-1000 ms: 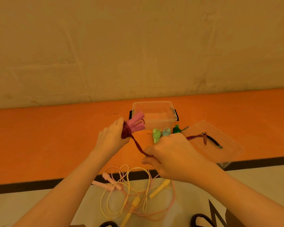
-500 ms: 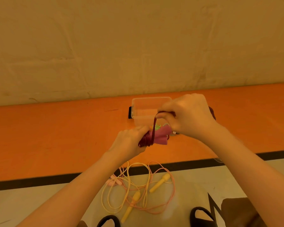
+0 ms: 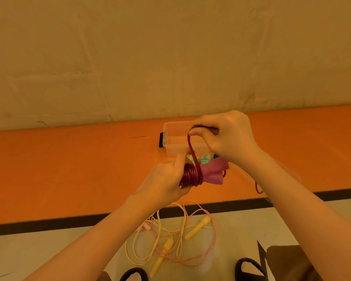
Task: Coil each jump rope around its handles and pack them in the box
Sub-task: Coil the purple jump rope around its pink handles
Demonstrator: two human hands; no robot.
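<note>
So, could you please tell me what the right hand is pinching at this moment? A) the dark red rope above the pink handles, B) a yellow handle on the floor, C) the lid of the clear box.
A: the right hand pinches the dark red rope, which runs down to the coil on the pink handles gripped by the left hand.

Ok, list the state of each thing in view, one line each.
Dark red rope: partly coiled around the pink handles.
Left hand: grips the coiled bundle.
Right hand: pinches the rope's free length.
Clear box: open.
Yellow rope: loose on floor.
Pink rope: loose, tangled with it.
</note>
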